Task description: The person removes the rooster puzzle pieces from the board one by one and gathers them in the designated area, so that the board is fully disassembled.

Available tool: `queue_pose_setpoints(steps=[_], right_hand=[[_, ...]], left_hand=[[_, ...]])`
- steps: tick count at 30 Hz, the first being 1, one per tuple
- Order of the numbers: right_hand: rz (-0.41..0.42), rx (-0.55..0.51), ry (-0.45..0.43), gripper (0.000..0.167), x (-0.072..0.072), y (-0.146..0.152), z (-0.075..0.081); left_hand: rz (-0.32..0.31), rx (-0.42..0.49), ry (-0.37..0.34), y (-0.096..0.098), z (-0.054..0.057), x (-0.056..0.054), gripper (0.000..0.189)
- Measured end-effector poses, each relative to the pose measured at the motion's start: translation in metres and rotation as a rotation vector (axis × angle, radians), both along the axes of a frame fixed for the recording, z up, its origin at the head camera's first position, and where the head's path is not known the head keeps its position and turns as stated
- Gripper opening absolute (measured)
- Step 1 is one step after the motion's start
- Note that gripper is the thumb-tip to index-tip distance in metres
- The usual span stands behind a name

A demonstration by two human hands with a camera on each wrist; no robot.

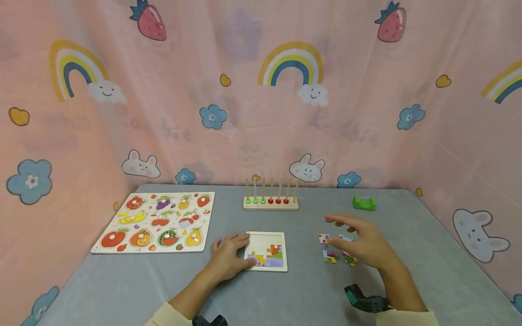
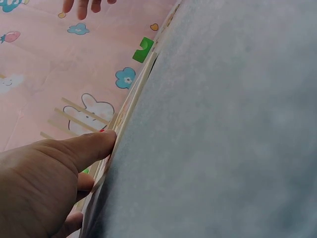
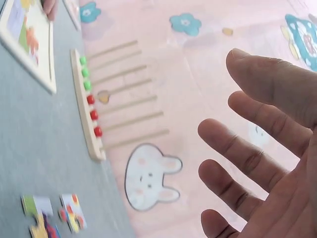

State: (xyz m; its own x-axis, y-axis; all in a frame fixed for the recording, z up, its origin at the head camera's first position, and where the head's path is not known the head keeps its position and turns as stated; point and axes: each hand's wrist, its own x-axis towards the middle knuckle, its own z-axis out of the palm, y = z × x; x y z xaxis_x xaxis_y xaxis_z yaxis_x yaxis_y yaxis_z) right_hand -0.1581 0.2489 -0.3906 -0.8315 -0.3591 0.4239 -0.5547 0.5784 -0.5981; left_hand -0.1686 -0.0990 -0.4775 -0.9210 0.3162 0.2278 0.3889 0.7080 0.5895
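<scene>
My left hand rests at the left side of a small square wooden jigsaw tray. Its thumb lies over the lower left of the frame, its fingers along the upper left edge. In the left wrist view the thumb touches the frame's edge. Several joined pieces, showing orange, yellow and purple, fill the lower part of the tray. My right hand hovers over loose jigsaw pieces, covering some of them in the head view. Its fingers are spread and bent loosely, with nothing between them in the right wrist view.
A wooden fruit puzzle board lies at the left. Behind the tray stands a peg rack with green and red beads on upright sticks. A green curved block sits at the back right. A patterned pink curtain surrounds the grey table.
</scene>
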Motion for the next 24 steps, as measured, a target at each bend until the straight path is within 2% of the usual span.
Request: queue_pose_setpoints(steps=[13, 24], right_hand=[[0.059, -0.054, -0.030, 0.048, -0.008, -0.042, -0.006], [0.054, -0.081, -0.078, 0.047, -0.014, -0.072, -0.015]], left_hand=[[0.002, 0.005, -0.015, -0.001, 0.000, 0.000, 0.059], [-0.002, 0.010, -0.013, 0.000, 0.000, 0.000, 0.059]])
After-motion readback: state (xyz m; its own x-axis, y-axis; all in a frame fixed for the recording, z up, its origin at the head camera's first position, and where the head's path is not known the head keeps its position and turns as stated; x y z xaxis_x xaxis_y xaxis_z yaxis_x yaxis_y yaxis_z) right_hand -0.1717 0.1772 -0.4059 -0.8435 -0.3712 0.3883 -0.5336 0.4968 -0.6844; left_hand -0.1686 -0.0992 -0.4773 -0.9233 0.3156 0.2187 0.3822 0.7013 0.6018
